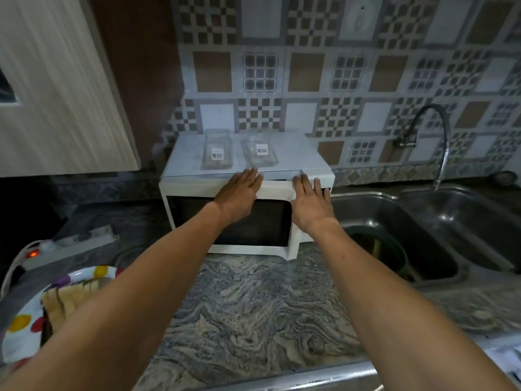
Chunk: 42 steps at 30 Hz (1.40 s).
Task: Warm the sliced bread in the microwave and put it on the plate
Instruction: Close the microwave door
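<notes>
Bread [67,299] sits on the spotty plate [19,334] at the counter's left edge, partly hidden behind the left arm. Both hands are flat on the microwave [197,190] door's top edge: left hand [239,193] and right hand [311,203], fingers straight, gripping nothing. Door looks slightly ajar.

No legible text; barcode labels [217,154] blurred.

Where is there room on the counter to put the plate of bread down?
The swirly grey stone counter is bare in front of the white microwave, between the spotted paper plate and the steel sink. The left end is crowded with a power strip. The microwave's top holds two clear packets.
</notes>
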Available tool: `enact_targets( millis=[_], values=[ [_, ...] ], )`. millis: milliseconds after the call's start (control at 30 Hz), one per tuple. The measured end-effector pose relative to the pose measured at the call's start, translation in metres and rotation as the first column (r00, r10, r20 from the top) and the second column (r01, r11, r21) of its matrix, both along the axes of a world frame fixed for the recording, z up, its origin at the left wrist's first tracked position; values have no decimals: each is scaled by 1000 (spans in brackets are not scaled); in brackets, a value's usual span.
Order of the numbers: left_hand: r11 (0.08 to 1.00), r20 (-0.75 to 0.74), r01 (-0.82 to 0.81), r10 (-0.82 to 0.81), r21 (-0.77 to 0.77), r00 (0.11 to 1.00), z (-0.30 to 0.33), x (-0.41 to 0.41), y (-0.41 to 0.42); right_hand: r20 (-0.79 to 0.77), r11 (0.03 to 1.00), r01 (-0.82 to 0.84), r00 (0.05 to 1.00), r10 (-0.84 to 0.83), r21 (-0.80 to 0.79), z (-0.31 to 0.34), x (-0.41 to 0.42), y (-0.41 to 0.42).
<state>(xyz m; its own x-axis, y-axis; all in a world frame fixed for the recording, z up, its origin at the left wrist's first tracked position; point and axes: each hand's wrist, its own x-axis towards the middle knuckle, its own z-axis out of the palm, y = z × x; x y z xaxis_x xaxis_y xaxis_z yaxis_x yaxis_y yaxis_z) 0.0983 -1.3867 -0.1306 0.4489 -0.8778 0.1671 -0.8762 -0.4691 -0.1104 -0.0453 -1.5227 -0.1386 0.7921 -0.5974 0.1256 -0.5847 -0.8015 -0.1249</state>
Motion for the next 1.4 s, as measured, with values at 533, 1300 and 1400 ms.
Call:
enact_targets(
  millis=[533, 1300, 1400],
  values=[
    [951, 33, -307, 306, 38, 952, 6, -7, -40, 68, 968, -236, 968, 242, -85, -8, 18, -51],
    [765, -189, -383, 334, -517, 923, -95, -100, -70, -83, 879, -472, 880, 467, -64, 15, 22, -89],
    [642, -615, -602, 246, -476, 749, -97, -113, -106, -125, 874, -486, 868, 480, -24, 16, 21, -95]
  ],
)
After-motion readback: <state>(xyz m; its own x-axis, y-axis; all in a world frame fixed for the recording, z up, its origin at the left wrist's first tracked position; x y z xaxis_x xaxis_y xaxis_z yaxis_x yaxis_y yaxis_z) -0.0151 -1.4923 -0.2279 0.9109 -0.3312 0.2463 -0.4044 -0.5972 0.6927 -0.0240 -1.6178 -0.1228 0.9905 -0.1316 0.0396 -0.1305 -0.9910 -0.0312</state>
